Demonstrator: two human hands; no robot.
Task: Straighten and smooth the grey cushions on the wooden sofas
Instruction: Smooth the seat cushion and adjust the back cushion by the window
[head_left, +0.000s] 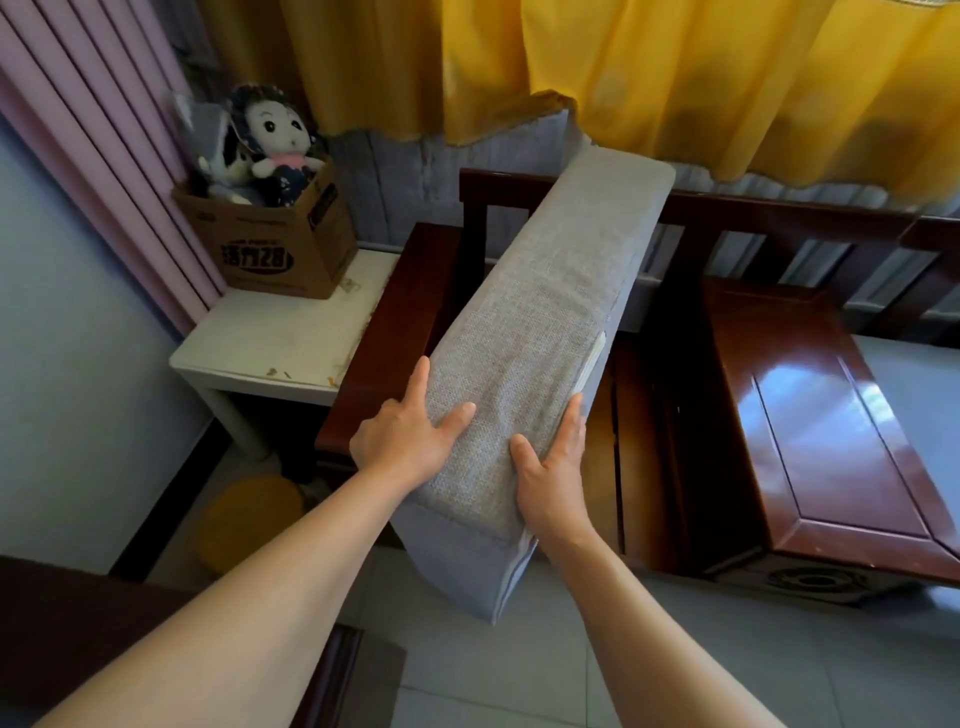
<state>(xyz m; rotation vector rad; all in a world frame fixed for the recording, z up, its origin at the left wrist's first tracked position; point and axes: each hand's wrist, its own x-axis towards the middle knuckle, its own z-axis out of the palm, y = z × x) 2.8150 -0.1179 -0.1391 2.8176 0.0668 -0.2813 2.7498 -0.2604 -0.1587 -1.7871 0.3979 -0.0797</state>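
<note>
Beneath yellow curtains (675, 78), the dark wooden sofa (395, 322) carries the grey cushion (545, 291) on edge, its long axis running from the person up toward the backrest. The left hand (410, 436) and right hand (550, 467) press its near end between them, level, fingers straight along the sides, thumbs on top

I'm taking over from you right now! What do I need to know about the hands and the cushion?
Left hand: flat on the left side of the grey cushion, thumb on top.
Right hand: flat on its right side, thumb on top.
Cushion stands on edge, far end by the backrest of the wooden sofa; seat boards bare.
Done: nothing laid yet.
Left: lay it flat, square it, smooth it.
</note>
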